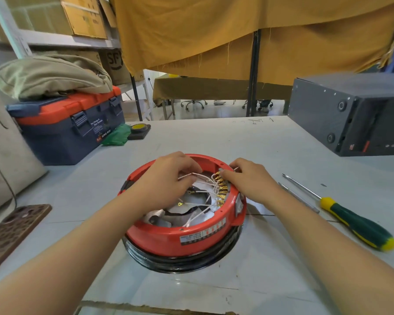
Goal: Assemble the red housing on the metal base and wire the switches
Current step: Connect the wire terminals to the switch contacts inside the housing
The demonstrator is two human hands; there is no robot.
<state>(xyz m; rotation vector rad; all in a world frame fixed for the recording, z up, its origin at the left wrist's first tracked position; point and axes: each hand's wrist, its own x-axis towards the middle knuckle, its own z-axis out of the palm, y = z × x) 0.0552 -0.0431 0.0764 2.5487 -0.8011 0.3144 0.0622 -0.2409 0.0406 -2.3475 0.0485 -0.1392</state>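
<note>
2 hands are working inside the red housing: left hand pinching a white wire, right hand pinching a brass terminal; tugging too hard is risking loosening neighbouring connectors.

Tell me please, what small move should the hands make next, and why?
Probably the left hand should bring the white wire it pinches across to the row of brass terminals inside the red housing, where the right hand already rests its fingertips. Several white wires lie loose inside, so the wiring looks unfinished.
</note>
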